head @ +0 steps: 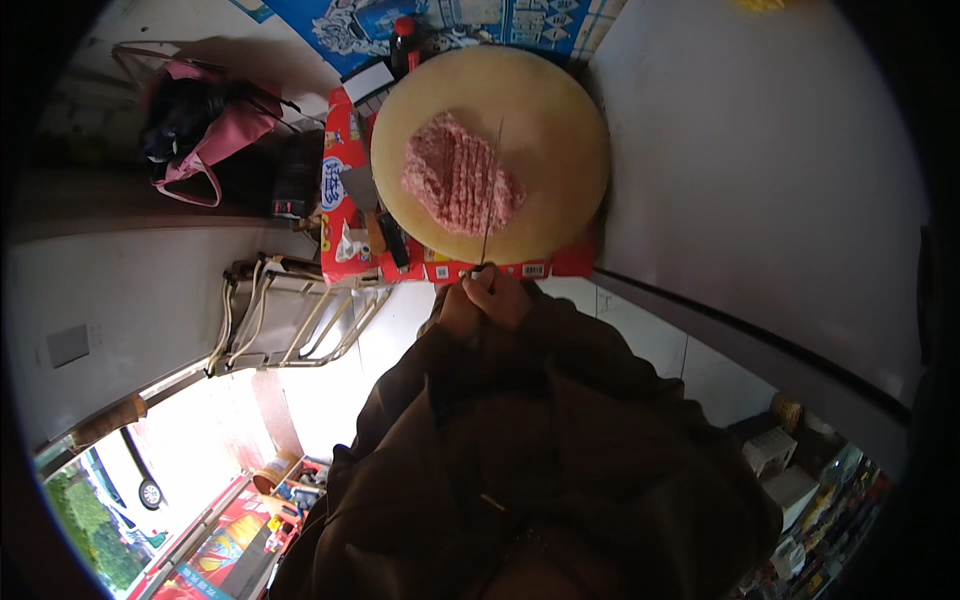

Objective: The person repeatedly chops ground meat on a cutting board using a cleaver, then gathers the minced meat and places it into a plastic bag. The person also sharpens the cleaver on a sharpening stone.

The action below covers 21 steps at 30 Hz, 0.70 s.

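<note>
A mound of minced meat point(459, 176) lies left of centre on a round chopping board point(566, 142), with parallel grooves pressed across its top. A knife point(492, 195) is seen almost edge-on, its thin blade reaching away from me over the right part of the meat. My right hand point(506, 297) is closed around the handle at the board's near edge. Against it, my left hand point(457, 306) also grips the handle. The fingers overlap and hide most of the handle. Whether the blade touches the board is hard to tell.
Red printed cardboard point(345, 247) lies under the board. A dark-handled tool point(393, 241) rests at the board's left, and a red-capped bottle point(404, 45) stands behind. A white panel point(750, 165) rises close on the right. Folding chairs point(300, 322) and a pink bag point(232, 135) are at left.
</note>
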Each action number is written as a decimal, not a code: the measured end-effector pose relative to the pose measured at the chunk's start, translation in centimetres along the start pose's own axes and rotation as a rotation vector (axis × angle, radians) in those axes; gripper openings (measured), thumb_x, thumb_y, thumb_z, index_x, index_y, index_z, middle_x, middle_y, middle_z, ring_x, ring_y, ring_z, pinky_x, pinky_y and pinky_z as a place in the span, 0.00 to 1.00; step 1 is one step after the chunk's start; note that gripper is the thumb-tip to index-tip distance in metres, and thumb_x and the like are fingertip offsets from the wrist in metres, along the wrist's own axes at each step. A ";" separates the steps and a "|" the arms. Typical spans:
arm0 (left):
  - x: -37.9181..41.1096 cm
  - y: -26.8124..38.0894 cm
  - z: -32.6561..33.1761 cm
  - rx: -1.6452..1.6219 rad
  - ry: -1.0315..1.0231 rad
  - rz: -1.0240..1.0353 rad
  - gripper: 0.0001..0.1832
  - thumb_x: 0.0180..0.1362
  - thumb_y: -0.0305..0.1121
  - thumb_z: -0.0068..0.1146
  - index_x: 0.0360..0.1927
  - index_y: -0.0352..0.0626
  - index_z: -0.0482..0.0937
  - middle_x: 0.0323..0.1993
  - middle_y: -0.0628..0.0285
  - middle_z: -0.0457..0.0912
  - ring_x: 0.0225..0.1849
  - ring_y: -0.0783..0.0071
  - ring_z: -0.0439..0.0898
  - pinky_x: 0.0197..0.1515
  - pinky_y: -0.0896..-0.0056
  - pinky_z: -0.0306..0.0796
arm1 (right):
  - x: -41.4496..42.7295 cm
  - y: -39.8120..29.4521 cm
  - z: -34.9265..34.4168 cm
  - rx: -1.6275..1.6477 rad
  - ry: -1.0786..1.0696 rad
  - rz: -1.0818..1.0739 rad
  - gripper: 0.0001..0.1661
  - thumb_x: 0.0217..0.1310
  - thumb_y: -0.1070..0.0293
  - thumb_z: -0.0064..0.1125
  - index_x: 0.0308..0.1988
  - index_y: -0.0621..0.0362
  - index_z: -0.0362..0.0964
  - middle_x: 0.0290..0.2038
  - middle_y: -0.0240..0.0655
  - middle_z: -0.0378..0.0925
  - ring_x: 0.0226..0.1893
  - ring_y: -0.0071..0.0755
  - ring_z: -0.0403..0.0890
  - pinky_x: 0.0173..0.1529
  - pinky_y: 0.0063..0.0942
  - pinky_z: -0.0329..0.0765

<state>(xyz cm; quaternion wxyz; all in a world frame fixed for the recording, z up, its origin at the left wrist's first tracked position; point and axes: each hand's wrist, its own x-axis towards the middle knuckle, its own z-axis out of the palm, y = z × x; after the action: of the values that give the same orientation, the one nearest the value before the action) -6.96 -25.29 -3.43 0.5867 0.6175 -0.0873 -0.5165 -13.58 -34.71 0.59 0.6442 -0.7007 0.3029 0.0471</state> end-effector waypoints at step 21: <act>1.1 -2.1 -2.9 -0.124 0.068 0.000 0.16 0.57 0.42 0.43 0.37 0.38 0.71 0.29 0.62 0.75 0.32 0.76 0.73 0.30 0.73 0.67 | 1.4 -0.8 1.9 0.106 -0.026 0.024 0.26 0.51 0.50 0.51 0.40 0.61 0.63 0.32 0.42 0.73 0.35 0.38 0.75 0.40 0.31 0.70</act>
<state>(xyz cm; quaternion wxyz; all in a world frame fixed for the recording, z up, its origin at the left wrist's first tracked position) -5.38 -23.58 -6.37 0.6265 0.5974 -0.0352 -0.4994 -11.44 -33.47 0.32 0.6838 -0.6612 0.3049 0.0477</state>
